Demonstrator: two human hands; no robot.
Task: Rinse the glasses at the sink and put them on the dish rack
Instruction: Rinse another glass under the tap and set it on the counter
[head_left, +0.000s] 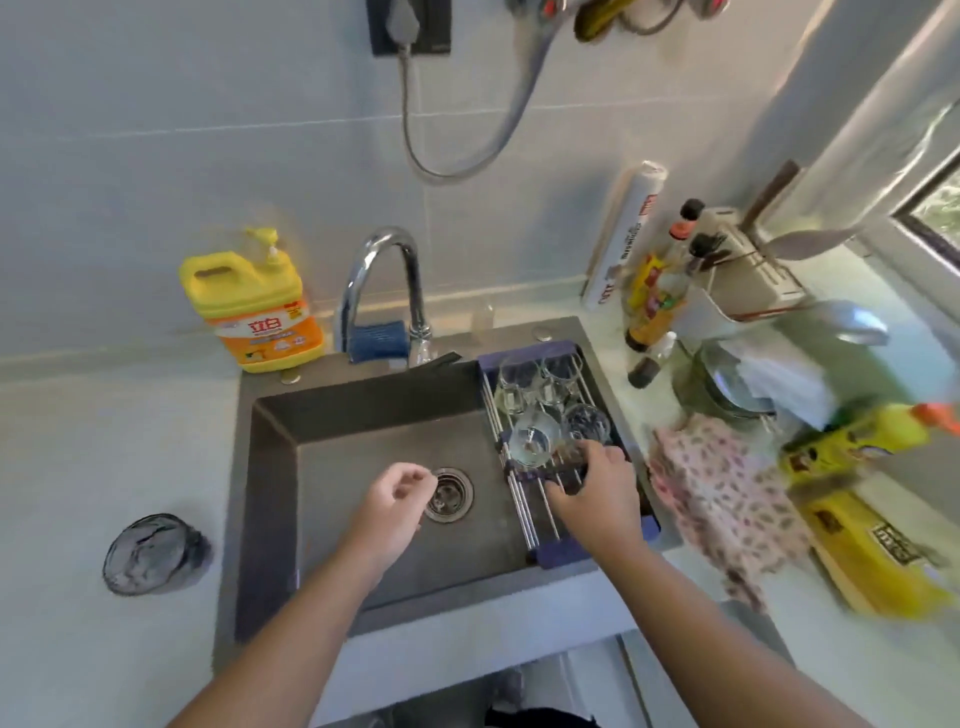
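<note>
Now, glass (569, 451) upright, in right hand (597, 483)

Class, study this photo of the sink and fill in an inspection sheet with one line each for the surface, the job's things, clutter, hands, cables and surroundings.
Surface: dark sink set in a pale counter; drain uncovered.
Job's things: dish rack spans the sink's right side and carries several clear glasses; one tinted glass sits on the counter to the left.
Clutter: detergent bottle, floral cloth, condiment bottles, yellow box.
Hands: left hand over the drain, loosely curled, holding nothing; right hand grips a held glass on the rack.
Cables: grey cord loops down from a wall socket above the tap.
Surroundings: tiled wall; window at right.
</note>
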